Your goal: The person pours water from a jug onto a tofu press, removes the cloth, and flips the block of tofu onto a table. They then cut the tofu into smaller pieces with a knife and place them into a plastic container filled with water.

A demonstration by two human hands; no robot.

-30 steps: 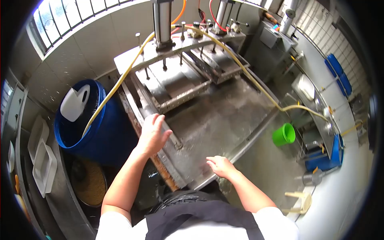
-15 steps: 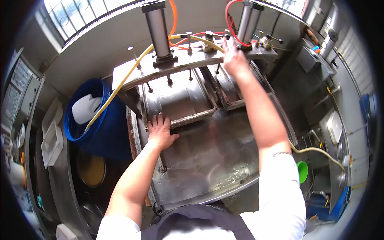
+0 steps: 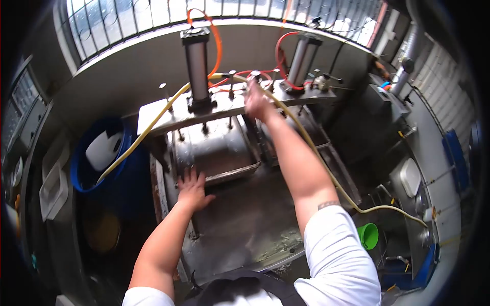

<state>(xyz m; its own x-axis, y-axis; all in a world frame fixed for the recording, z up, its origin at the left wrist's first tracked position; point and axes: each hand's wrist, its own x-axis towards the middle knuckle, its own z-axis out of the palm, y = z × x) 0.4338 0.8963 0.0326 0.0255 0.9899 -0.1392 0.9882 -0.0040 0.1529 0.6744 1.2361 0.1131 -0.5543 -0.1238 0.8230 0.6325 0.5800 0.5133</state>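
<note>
My left hand [image 3: 192,191] is spread, palm down, at the near left corner of a metal frame [image 3: 232,173]. The frame borders a shiny pressing plate [image 3: 212,145] under the beam of a two-cylinder press. My right hand [image 3: 258,103] reaches up to the beam [image 3: 153,116], at a valve with a round knob [image 3: 255,75]; its fingers are smeared by motion, so I cannot tell their grip. A yellow hose [image 3: 135,145] runs along the beam and down past my right forearm. Two upright cylinders [image 3: 197,69] stand on the beam, with orange and red air lines.
At the left is a blue barrel [image 3: 81,176] with a white plastic jug [image 3: 103,150] in its mouth. White trays [image 3: 53,191] lean farther left. Before me spreads a wet metal table [image 3: 240,214]. A green bucket [image 3: 368,236] and pipework are on the right; a barred window [image 3: 153,18] is behind.
The view has tilted up, showing more window. My right hand has shifted left along the beam to the valve knob. My left hand stays at the frame corner.
</note>
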